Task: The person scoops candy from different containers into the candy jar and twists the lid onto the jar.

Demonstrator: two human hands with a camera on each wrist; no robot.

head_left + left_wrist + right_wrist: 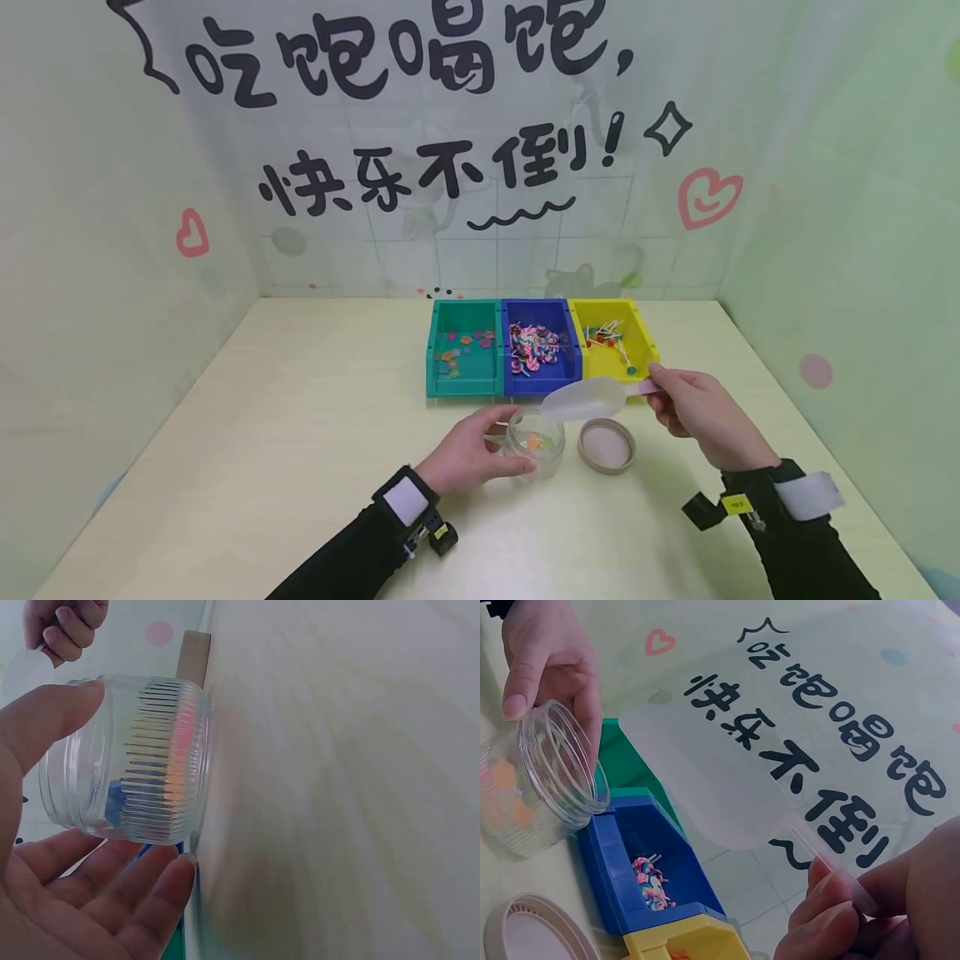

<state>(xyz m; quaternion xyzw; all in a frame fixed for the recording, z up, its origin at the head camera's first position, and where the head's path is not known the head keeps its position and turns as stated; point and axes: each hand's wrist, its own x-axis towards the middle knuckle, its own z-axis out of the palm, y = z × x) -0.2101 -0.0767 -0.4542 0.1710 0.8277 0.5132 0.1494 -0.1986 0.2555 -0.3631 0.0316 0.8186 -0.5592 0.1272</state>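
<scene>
A clear glass jar (pixel 551 458) with ribbed sides stands uncapped on the table. My left hand (pixel 472 450) holds it from the left, thumb on the near side and fingers round the far side; in the left wrist view the thumb lies along the jar (pixel 161 757). Small orange and pink pieces (pixel 514 795) lie inside it. With thumb and fingers my right hand (pixel 701 412) pinches the handle of a translucent white scoop (pixel 588 398). The scoop's tip overlaps the jar's mouth in the head view, and its bowl (pixel 712 780) shows no pieces.
Behind the jar three joined bins stand in a row: green (pixel 465 387) with small colourful pieces, blue (pixel 542 386) with swirled candy-like pieces, yellow (pixel 592 362) with small sticks with coloured heads. A round lid (pixel 606 446) lies right of the jar. Printed curtains (pixel 450 267) enclose the table.
</scene>
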